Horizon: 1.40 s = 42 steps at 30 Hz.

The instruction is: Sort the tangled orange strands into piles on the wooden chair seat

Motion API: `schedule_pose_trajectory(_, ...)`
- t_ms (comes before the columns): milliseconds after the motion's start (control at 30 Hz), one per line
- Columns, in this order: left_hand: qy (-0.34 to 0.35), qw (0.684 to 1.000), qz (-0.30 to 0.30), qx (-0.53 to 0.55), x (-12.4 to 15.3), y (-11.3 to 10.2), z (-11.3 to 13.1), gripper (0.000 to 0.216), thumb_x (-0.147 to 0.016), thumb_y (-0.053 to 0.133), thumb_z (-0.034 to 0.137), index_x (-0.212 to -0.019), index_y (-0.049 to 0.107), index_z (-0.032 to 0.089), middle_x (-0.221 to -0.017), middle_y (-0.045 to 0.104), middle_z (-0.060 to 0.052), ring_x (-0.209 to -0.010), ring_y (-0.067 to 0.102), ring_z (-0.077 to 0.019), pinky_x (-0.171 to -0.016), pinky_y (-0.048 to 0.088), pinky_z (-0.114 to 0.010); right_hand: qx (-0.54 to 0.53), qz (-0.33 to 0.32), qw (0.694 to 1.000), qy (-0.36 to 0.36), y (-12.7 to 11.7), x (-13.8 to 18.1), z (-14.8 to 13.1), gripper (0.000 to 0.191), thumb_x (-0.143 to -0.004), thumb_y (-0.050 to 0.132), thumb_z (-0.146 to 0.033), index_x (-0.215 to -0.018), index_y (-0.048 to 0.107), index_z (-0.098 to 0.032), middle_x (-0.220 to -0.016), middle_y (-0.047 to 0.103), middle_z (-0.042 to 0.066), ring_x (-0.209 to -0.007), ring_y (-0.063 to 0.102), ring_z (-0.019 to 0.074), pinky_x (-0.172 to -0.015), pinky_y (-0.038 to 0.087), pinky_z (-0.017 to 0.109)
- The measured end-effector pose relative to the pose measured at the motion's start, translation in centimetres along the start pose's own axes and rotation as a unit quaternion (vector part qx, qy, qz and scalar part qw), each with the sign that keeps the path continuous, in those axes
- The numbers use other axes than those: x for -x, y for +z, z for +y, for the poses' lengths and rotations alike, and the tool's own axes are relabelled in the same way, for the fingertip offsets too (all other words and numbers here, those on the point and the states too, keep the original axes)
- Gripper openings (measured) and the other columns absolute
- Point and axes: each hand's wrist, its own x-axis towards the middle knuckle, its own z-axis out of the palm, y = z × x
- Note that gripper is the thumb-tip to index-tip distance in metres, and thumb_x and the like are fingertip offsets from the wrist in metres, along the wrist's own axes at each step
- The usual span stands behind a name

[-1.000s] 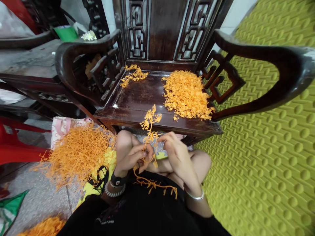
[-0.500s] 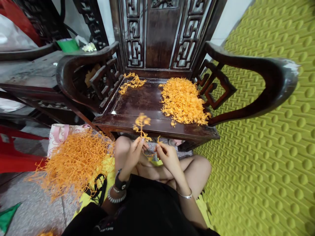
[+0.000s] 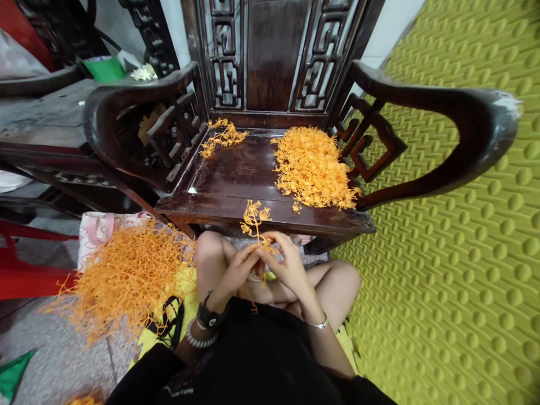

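My left hand (image 3: 241,267) is closed on the stem of an orange plastic flower sprig (image 3: 255,218), which stands up above the fingers with curly petals at its top. My right hand (image 3: 290,264) meets the left one, its thumb and fingers pinched at the sprig's lower branch. What exactly lies between those fingertips is partly hidden. A bit of orange strand (image 3: 264,279) hangs below the hands. Beyond them, on the dark wooden chair seat (image 3: 240,171), lie a dense pile of curly orange pieces (image 3: 314,169) at right and a few finished-looking sprigs (image 3: 223,138) at back left.
A tangled heap of thin orange strands (image 3: 126,275) lies at my left, against a pink-and-white bag (image 3: 95,233). The chair's curved arms (image 3: 464,121) rise on both sides. A red stool (image 3: 29,275) stands far left, and a yellow textured mat (image 3: 442,281) fills the right side.
My right hand has moved left and up to the sprig, bringing the two hands together. The sprig has shifted slightly right. The view has tilted slightly.
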Motion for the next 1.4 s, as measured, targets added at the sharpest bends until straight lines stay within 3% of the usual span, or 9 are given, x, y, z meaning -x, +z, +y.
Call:
schedule_pose_trajectory(100, -0.026, 0.998, -0.05, 0.023, 0.6, 0.6, -0.5, 0.05, -0.074, 0.062, 0.064, -0.067, 0.055, 0.015, -0.059, 0.046, 0.002, -0.054, 0.039, -0.0092, -0.051, 0.032, -0.023, -0.063, 0.012, 0.997, 0.044, 1.0, -0.1, 0.0, 0.037, -0.094, 0.043, -0.042, -0.065, 0.045, -0.019, -0.06, 0.047, -0.002, -0.06, 0.046, 0.0117, -0.06, 0.037, 0.024)
schedule_pose_trajectory(267, -0.007, 0.996, -0.09, -0.025, 1.7, 0.8, -0.3, 0.05, -0.084, 0.05, 0.063, -0.066, 0.047, 0.017, -0.06, 0.04, 0.003, -0.057, 0.036, -0.0097, -0.056, 0.032, -0.024, -0.146, 0.057, 0.983, 0.097, 0.3, 0.3, 0.3, 0.05, -0.088, 0.052, -0.047, -0.053, 0.031, -0.019, -0.051, 0.03, -0.004, -0.051, 0.028, 0.0084, -0.051, 0.023, 0.024)
schedule_pose_trajectory(400, -0.011, 0.981, -0.176, -0.084, 3.2, 0.6, 0.8, 0.048, -0.088, 0.044, 0.061, -0.07, 0.046, 0.017, -0.063, 0.039, 0.003, -0.058, 0.034, -0.0106, -0.056, 0.031, -0.025, -0.258, -0.04, 0.958, 0.122, -2.6, 1.1, -1.3, 0.053, -0.083, 0.06, -0.046, -0.048, 0.033, -0.018, -0.05, 0.033, -0.003, -0.051, 0.029, 0.0081, -0.05, 0.023, 0.024)
schedule_pose_trajectory(633, -0.005, 0.964, -0.248, -0.092, 5.2, 0.8, 3.8, 0.041, -0.093, 0.043, 0.05, -0.07, 0.05, 0.017, -0.064, 0.042, 0.001, -0.06, 0.037, -0.0111, -0.059, 0.034, -0.025, -0.373, 0.005, 0.919, 0.127, -4.3, 1.6, -4.1, 0.052, -0.077, 0.071, -0.044, -0.046, 0.039, -0.017, -0.046, 0.036, -0.004, -0.045, 0.029, 0.0068, -0.049, 0.03, 0.025)
schedule_pose_trajectory(833, -0.046, 0.986, -0.155, -0.036, 5.0, -2.2, 3.2, 0.043, -0.088, 0.05, 0.055, -0.07, 0.05, 0.017, -0.064, 0.039, 0.002, -0.058, 0.035, -0.0097, -0.054, 0.032, -0.023, -0.453, 0.323, 0.831, 0.014, -13.5, 1.3, -3.1, 0.049, -0.089, 0.054, -0.037, -0.045, 0.039, -0.021, -0.038, 0.022, -0.01, -0.034, 0.015, 0.0012, -0.055, 0.039, 0.027)
schedule_pose_trajectory(933, -0.05, 0.992, -0.105, -0.056, 4.8, -3.3, 2.9, 0.045, -0.086, 0.053, 0.056, -0.066, 0.051, 0.016, -0.063, 0.041, 0.002, -0.058, 0.037, -0.0094, -0.054, 0.032, -0.023, -0.437, 0.353, 0.827, -0.02, -16.6, 1.3, -2.3, 0.042, -0.09, 0.05, -0.037, -0.052, 0.05, -0.02, -0.044, 0.036, -0.007, -0.034, 0.024, -0.0003, -0.043, 0.027, 0.024)
schedule_pose_trajectory(1067, -0.014, 0.992, -0.107, -0.072, 4.1, -2.9, 2.8, 0.046, -0.088, 0.049, 0.057, -0.07, 0.054, 0.015, -0.053, 0.039, 0.005, -0.046, 0.032, -0.0072, -0.045, 0.025, -0.022, -0.456, 0.184, 0.863, 0.118, -12.3, 0.1, -0.9, 0.012, -0.079, 0.068, -0.032, -0.08, 0.062, -0.023, -0.072, 0.057, -0.003, -0.042, 0.038, 0.0022, -0.036, 0.016, 0.021)
schedule_pose_trajectory(1200, -0.002, 0.988, -0.147, -0.042, 3.2, -1.5, 2.8, 0.046, -0.089, 0.046, 0.058, -0.074, 0.055, 0.015, -0.047, 0.041, 0.005, -0.042, 0.035, -0.007, -0.045, 0.029, -0.021, -0.504, 0.0, 0.829, 0.242, -4.5, -0.9, 0.1, 0.029, -0.071, 0.073, -0.035, -0.095, 0.06, -0.024, -0.069, 0.047, -0.004, -0.048, 0.031, 0.0059, -0.04, 0.019, 0.019)
schedule_pose_trajectory(1400, -0.071, 0.977, -0.201, -0.007, 2.8, -0.4, 2.7, 0.05, -0.083, 0.051, 0.063, -0.069, 0.05, 0.015, -0.052, 0.041, 0.005, -0.041, 0.032, -0.0055, -0.043, 0.022, -0.023, -0.502, -0.062, 0.837, 0.209, 0.9, 0.2, -0.8, 0.088, -0.062, 0.024, -0.095, -0.08, 0.059, -0.016, -0.061, 0.036, -0.001, -0.05, 0.026, 0.0095, -0.04, 0.021, 0.023)
